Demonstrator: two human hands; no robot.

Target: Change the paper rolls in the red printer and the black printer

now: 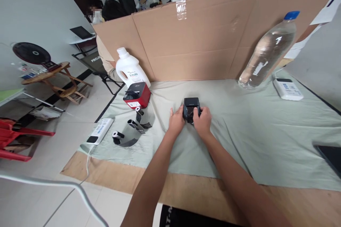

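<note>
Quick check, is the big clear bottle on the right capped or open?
Capped: the blue cap sits on top of the clear bottle.

Small black boxy device (pixel 191 103), upright on the counter, dark glossy section on its nearer half, partly covered by a thumb. Lid open or closed: can't tell. Right of red-and-black box (pixel 144 95), well apart, slightly nearer.

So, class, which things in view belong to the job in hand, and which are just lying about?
Job in hand:
- black device, between left hand and right hand
- probably the three rolls with dark strips

Apparently just lying about:
- white jug
- clear bottle
- two white power strips
- dark flat object, right edge
- red-and-black box, though its role is unclear
</note>
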